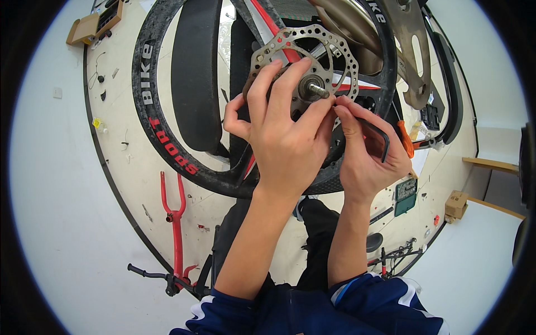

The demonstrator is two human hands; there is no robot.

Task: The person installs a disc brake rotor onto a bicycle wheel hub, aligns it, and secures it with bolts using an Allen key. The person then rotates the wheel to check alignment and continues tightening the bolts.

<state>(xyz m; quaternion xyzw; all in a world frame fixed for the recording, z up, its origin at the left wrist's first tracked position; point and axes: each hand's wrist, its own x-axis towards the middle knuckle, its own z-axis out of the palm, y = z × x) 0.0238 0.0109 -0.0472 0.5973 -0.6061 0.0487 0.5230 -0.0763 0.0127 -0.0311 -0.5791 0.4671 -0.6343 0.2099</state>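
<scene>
A perforated metal brake disc (349,60) lies on the hub of a black spoked bicycle wheel (146,67), its threaded axle (319,91) sticking up from the middle. Spread over the near left of the disc, my left hand (282,134) has its outer fingers bent around the rim, and its index finger reaches toward the axle. My right hand (371,153) is closed on a black L-shaped hex key (382,137). The key's bent end shows beside the palm; its other end, near my left index fingertip just below the axle, is hidden by the fingers.
A black padded seat (194,72) lies under the wheel. A red bicycle fork (177,223) with a handlebar (146,272) is at lower left. Orange-handled pliers (406,139), a green case (406,195) and a cardboard box (456,205) are on the right. An opened carton (86,28) sits far left.
</scene>
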